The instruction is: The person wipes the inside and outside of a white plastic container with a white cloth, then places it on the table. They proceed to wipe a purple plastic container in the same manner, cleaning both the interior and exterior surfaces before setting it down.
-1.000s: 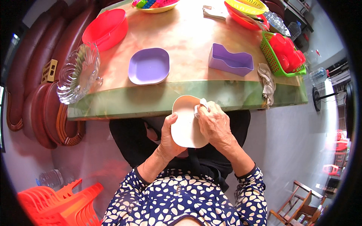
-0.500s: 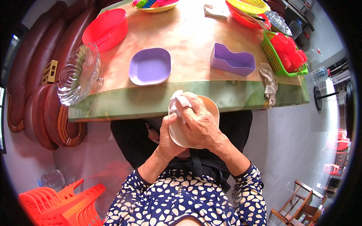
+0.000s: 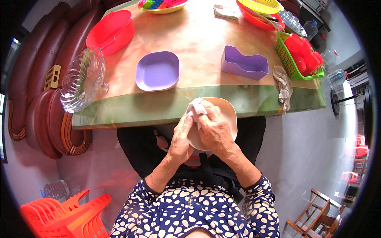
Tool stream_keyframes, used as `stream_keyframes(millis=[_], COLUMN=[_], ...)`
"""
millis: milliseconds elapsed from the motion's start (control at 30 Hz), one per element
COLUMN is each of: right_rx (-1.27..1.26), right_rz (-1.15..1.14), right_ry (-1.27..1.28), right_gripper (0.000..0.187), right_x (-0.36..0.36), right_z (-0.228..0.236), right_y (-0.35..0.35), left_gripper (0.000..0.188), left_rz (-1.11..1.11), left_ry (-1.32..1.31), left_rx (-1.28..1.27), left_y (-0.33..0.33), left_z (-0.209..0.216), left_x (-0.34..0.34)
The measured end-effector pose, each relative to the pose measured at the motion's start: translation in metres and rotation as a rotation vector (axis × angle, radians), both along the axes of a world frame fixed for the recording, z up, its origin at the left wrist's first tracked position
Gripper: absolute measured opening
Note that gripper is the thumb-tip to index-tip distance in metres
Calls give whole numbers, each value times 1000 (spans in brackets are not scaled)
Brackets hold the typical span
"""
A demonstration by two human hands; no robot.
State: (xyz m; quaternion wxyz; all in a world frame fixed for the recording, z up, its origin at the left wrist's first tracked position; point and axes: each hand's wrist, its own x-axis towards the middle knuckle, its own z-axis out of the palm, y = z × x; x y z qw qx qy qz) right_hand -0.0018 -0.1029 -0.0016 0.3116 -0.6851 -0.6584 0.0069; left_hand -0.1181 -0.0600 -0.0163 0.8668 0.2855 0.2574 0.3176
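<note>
In front of the table's near edge, a cream rounded-square plate (image 3: 228, 119) is held tilted above my lap. My left hand (image 3: 181, 141) grips its left side, thumb on the rim. My right hand (image 3: 216, 129) lies across the inside of the plate, its fingers closed on a white cloth (image 3: 196, 107) pressed at the left rim. Beyond the hands, on the table, are a purple rounded-square plate (image 3: 158, 71) and a purple box with a wavy-cut side (image 3: 244, 65).
A clear glass bowl (image 3: 81, 85) stands at the table's left edge beside a red basin (image 3: 111, 31). On the right are a crumpled cloth (image 3: 282, 85) and a green basket (image 3: 286, 55) of red items. Red plastic stools (image 3: 63, 216) stand lower left, a wooden chair (image 3: 317, 216) lower right.
The cream plate has shifted slightly right and turned in my hands. My left thumb and fingers have moved up along its rim, closer to the white cloth.
</note>
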Motion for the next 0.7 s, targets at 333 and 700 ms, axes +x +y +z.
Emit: stream_keyframes(millis=[333, 700], right_rx=[-65, -1], right_rz=[148, -164], right_ry=[40, -18], right_gripper=[44, 42], right_x=[6, 2], right_z=[10, 6], right_y=[-15, -7], left_gripper=[37, 45], left_rz=[114, 150], left_ry=[15, 56], left_rx=[37, 106], left_y=[0, -3], left_z=[-5, 1], left_x=[-1, 3])
